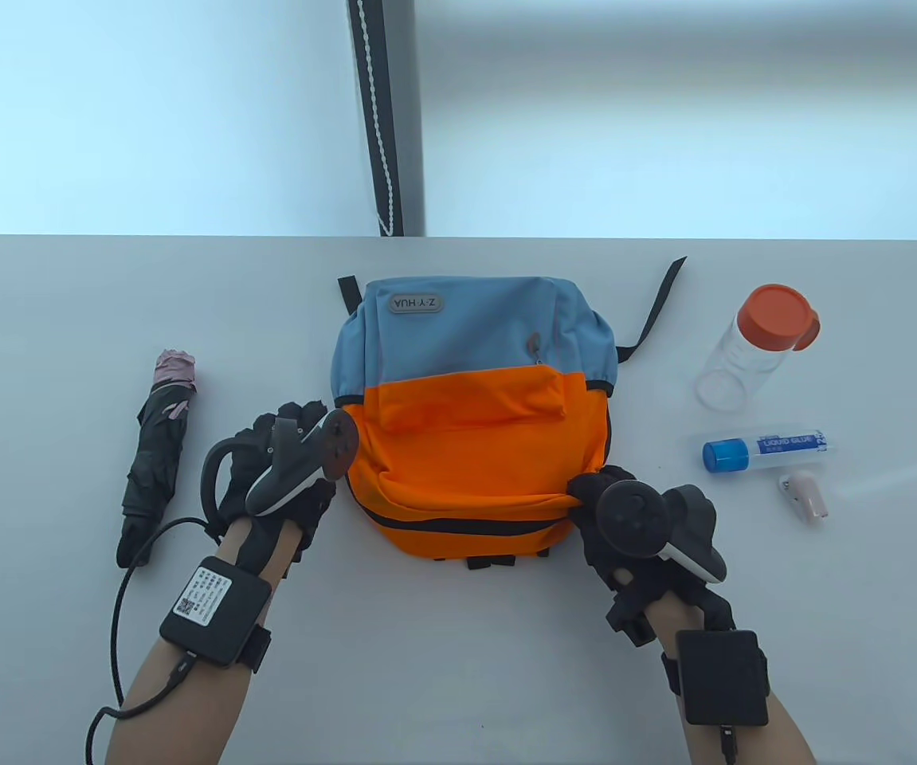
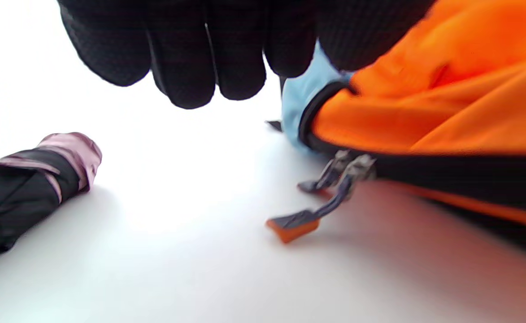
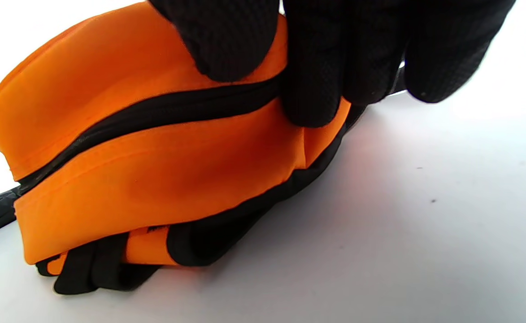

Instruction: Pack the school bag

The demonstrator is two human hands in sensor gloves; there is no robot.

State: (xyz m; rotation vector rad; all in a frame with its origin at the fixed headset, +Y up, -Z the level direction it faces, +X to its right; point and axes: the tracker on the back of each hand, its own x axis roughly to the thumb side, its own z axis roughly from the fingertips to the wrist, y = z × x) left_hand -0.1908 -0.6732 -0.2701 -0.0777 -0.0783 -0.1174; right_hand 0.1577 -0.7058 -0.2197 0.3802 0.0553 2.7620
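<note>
White tabletop (image 1: pixel 68 335) fills your workspace, and behind it runs a pale wall with a dark vertical strip and a beaded cord (image 1: pixel 374 119).

Your school bag (image 1: pixel 474 414) lies flat at the middle of the table, its long axis running away from you: the blue end with the upside-down logo patch (image 1: pixel 417 304) points to the far edge, and the orange end with the black zipper line (image 1: pixel 458 526) faces you. Two black straps (image 1: pixel 657 307) poke out at the far corners.

Your right hand (image 1: pixel 625 518) is at the bag's near right corner; in the right wrist view your thumb and fingers (image 3: pixel 316 72) pinch the orange fabric right at the zipper. Your left hand (image 1: pixel 283 478) sits beside the bag's left edge. In the left wrist view its fingers (image 2: pixel 186 54) hang loosely curled above the table, gripping nothing, with the zipper pulls (image 2: pixel 325 197) lying on the table just below and beyond them at the bag's side.

To your left, a folded black umbrella (image 1: pixel 155 454) with a pink tip lies apart from the bag, roughly parallel to it, just outside your left hand. To your right, well clear of the bag, a clear bottle (image 1: pixel 757 347) with an orange cap lies tilted; nearer you is a liquid glue tube (image 1: pixel 769 452) with a blue cap, lying crosswise, and just beside it a small pinkish white object (image 1: pixel 802 494) too small to identify. Nothing rests on the bag itself besides your right hand's pinching fingers.
</note>
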